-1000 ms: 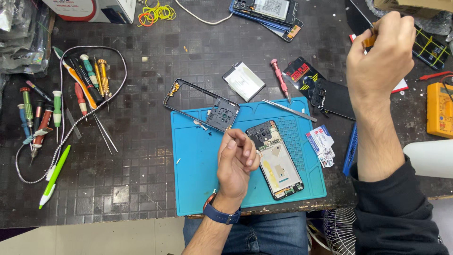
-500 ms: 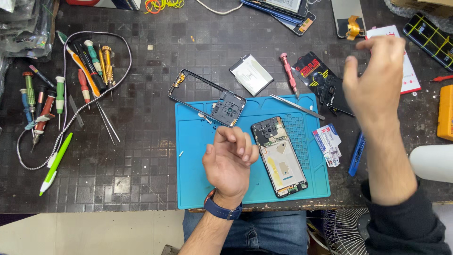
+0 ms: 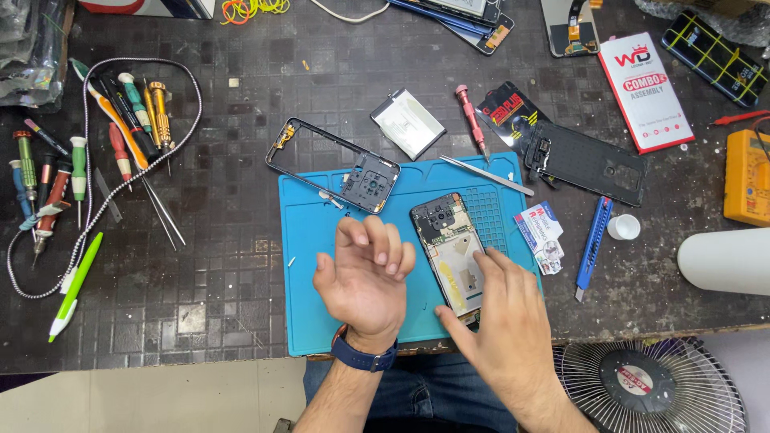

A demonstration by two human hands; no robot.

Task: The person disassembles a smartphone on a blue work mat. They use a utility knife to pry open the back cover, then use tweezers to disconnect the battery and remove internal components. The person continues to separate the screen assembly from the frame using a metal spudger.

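Observation:
An opened phone (image 3: pixel 449 244) with its back removed lies on a blue work mat (image 3: pixel 309 265). My right hand (image 3: pixel 507 325) rests flat on the mat, its fingertips touching the phone's lower half. Just left of the phone hovers my left hand (image 3: pixel 365 281), palm up with fingers loosely curled, holding nothing that I can see. A black phone frame (image 3: pixel 333 164) lies across the mat's upper left corner. Metal tweezers (image 3: pixel 485 175) lie at the mat's top edge.
Several screwdrivers (image 3: pixel 120 120) and a looped cable (image 3: pixel 96 208) lie at the left. A battery (image 3: pixel 407 123), red screwdriver (image 3: pixel 472 120), black back cover (image 3: pixel 585 164), blue cutter (image 3: pixel 592 248), white cylinder (image 3: pixel 722 261) and yellow meter (image 3: pixel 746 176) lie around. A fan (image 3: pixel 650 389) stands below the table edge.
My right hand came down from the far right of the table onto the phone's lower half. My left hand turned slightly and stayed beside the phone.

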